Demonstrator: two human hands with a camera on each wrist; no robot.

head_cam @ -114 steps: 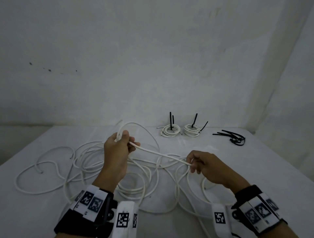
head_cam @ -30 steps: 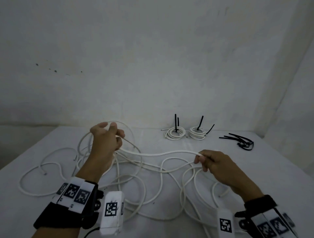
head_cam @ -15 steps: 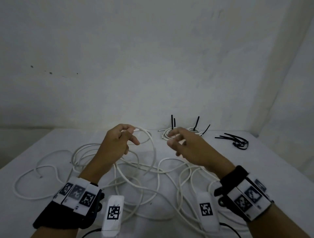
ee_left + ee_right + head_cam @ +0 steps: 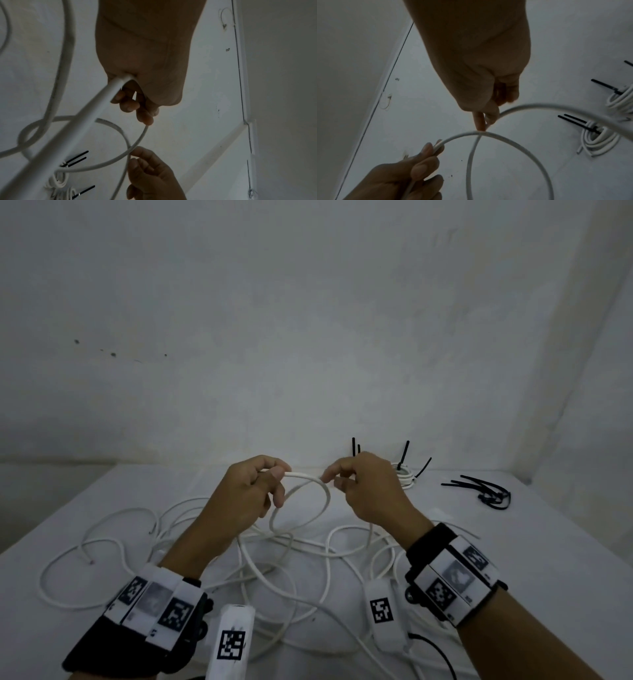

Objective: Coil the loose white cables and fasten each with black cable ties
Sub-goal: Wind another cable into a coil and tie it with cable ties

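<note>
Above a tangle of white cable point(image 4: 301, 563) on the white table point(image 4: 548, 559), the left hand point(image 4: 246, 494) grips one loop point(image 4: 310, 501) and the right hand point(image 4: 366, 491) pinches its crossing, half hiding two tied coils point(image 4: 597, 139) before spare black ties point(image 4: 486, 491) near the wall point(image 4: 308, 320).

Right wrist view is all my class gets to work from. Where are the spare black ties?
Observer: A loose bunch of black cable ties lies at the far right of the table, beyond the right hand.
Operator: How much cable is uncoiled?
Observer: A tangle of loose white cable sprawls on the table under both hands and spreads leftward.
Operator: How does the left hand grip it?
Observer: The cable runs through the left hand, enclosed by curled fingers.
</note>
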